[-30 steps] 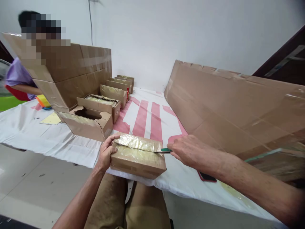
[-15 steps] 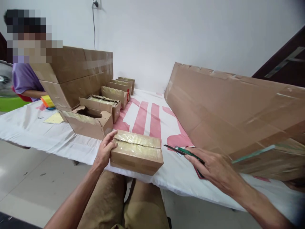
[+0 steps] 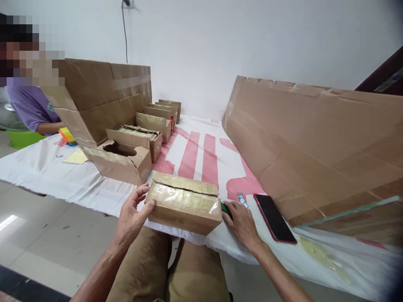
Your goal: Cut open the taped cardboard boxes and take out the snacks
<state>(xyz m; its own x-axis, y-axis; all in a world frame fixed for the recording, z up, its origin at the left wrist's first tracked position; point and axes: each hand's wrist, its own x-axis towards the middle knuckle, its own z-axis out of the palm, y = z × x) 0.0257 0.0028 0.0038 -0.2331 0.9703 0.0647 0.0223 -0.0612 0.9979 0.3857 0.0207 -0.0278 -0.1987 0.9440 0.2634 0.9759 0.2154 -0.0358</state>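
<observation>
A taped cardboard box [image 3: 184, 203] lies near the table's front edge, with a dark slit along its shiny taped top. My left hand [image 3: 134, 214] steadies its left end, thumb on the front corner and fingers loosely bent along the side. At the opposite end, my right hand [image 3: 242, 222] is closed round a utility knife [image 3: 226, 209]; only part of its green handle shows, and the blade is hidden. Just right of that hand, a black phone with a red edge [image 3: 275, 219] lies on the cloth.
Several cardboard boxes [image 3: 126, 163] stand in a row at left, beside a tall cardboard partition [image 3: 103, 88]. A large cardboard panel [image 3: 315, 151] leans at right. Another person in a purple shirt [image 3: 28, 102] sits at far left. White cloth [image 3: 44, 165] covers the table.
My right hand has moved left with the utility knife, from beside the phone to the box's right end. My left hand's fingers have loosened and slid down off the box's top. The phone is uncovered.
</observation>
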